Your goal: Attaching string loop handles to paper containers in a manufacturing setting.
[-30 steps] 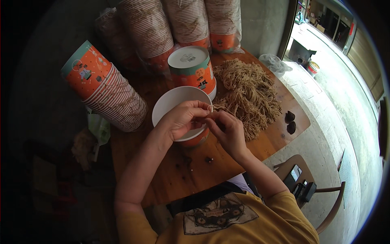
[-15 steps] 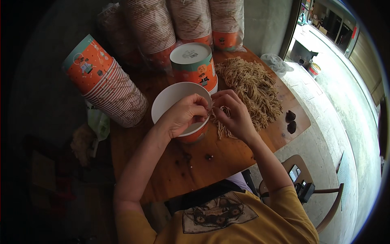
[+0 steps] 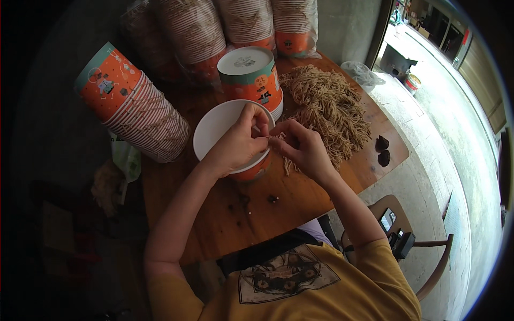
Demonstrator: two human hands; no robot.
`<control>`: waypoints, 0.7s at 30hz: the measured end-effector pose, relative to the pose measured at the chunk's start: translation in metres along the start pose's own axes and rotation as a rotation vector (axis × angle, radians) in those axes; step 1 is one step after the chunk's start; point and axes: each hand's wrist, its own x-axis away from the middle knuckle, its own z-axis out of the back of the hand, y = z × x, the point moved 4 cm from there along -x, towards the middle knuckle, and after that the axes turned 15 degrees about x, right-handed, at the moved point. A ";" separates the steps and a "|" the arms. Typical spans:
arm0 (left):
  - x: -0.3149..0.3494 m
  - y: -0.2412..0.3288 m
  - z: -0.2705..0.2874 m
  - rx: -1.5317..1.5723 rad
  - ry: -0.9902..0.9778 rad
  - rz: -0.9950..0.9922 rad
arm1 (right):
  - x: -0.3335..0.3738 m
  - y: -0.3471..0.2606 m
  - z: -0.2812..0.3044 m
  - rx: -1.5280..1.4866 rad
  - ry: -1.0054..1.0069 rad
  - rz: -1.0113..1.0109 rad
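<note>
Noodle strands: thin, tan, dry; small bunch pinched between both hands at the right rim of the open bowl, loose ends hanging down.
Open bowl: round paper bowl, white inside, orange outside, upright, no contents visible, on the wooden table.

Wooden table, wooden chair at right, sunlit concrete floor

1. Daylight pours in from the right, washing the pavement pale, nearly overexposed.
2. The left side sinks into deep shadow, detail lost.
3. The wooden counter sits evenly lit, with soft shadows under the forearms.
4. Straight edges bow toward the black fisheye rim.
5. The centre is sharp; the margins are softer.
</note>
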 end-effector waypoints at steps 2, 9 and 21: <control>0.001 0.005 -0.002 -0.079 -0.015 -0.052 | -0.001 -0.002 0.001 0.094 0.070 0.055; 0.005 0.014 -0.005 -0.378 -0.063 -0.191 | -0.006 -0.012 0.006 0.204 0.119 0.122; 0.005 -0.011 0.002 -0.065 0.091 0.105 | -0.004 -0.012 0.003 0.199 0.184 0.119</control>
